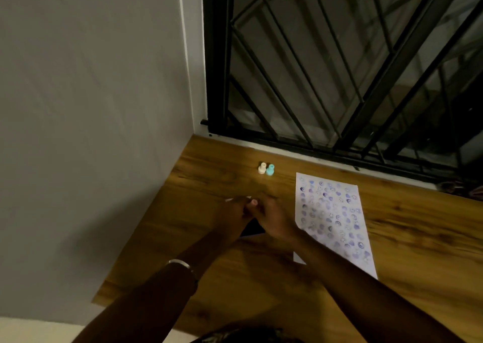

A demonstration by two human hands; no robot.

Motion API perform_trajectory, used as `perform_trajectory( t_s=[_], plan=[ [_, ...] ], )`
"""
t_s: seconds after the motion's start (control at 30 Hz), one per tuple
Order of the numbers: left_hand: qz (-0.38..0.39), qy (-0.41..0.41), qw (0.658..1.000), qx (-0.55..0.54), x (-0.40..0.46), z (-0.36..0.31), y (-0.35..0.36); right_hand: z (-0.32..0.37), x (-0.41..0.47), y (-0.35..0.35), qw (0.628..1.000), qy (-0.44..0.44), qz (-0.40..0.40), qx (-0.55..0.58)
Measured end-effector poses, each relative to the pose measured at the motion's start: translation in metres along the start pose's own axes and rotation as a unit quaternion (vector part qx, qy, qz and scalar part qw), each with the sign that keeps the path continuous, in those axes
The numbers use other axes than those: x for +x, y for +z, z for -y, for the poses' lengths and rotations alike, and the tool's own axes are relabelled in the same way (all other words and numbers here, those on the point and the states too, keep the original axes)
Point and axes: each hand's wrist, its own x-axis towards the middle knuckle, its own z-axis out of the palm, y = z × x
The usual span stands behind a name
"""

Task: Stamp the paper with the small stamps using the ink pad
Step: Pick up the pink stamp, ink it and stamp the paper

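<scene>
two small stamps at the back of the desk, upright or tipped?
Both upright: the cream plastic stamp and the teal plastic stamp stand side by side on their wide bases, narrow handles up, on the wooden desk.

White paper (332, 217) patterned with purple-blue stamped faces and hearts, cream stamp (262, 168), teal stamp (270, 170), possibly dark ink pad (252, 229), brown woodgrain table (405, 238)

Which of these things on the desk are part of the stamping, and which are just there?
Part of the job: paper covered in prints; white stamp; teal stamp; dark ink pad under both hands; small pink piece, probably a stamp, at the fingers.

Just there: window grille; wall; bracelet.
</scene>
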Motion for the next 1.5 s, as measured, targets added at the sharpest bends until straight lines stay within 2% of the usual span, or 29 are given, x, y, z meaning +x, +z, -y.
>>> perform_trajectory(
  t_s=[0.07,0.17,0.37,0.5,0.73,0.83,0.97,1.13,1.33,1.5],
  plan=[
    [0.007,0.008,1.000,-0.015,-0.009,0.004,-0.006,0.006,-0.003,0.004,1.000,-0.022,0.012,-0.003],
    [0.025,-0.035,0.999,-0.011,-0.022,0.018,-0.014,0.011,-0.007,0.007,0.999,-0.042,-0.004,-0.024],
    [-0.099,-0.105,0.989,0.030,-0.046,0.036,-0.028,0.005,-0.010,0.016,0.990,-0.079,0.029,-0.109],
    [-0.054,-0.161,0.985,0.017,-0.057,0.037,-0.029,-0.002,-0.017,0.039,0.980,-0.059,0.060,-0.178],
    [-0.025,-0.143,0.989,0.032,-0.075,0.031,-0.029,-0.008,-0.009,0.041,0.980,-0.043,0.095,-0.168],
    [-0.030,-0.135,0.989,0.043,-0.076,0.028,-0.030,-0.007,-0.008,0.039,0.982,-0.039,0.091,-0.161],
    [-0.018,-0.163,0.985,0.042,-0.072,0.024,-0.031,-0.006,-0.008,0.036,0.980,-0.041,0.100,-0.169],
    [-0.008,-0.141,0.989,0.049,-0.070,0.022,-0.031,-0.004,-0.014,0.036,0.982,-0.038,0.089,-0.163],
    [-0.017,-0.111,0.993,0.045,-0.054,0.016,-0.026,-0.003,-0.022,0.018,0.993,-0.016,0.042,-0.106],
    [0.010,-0.052,0.997,0.060,-0.039,-0.003,0.004,-0.025,-0.050,-0.015,0.988,0.024,-0.014,-0.151]
  ],
)
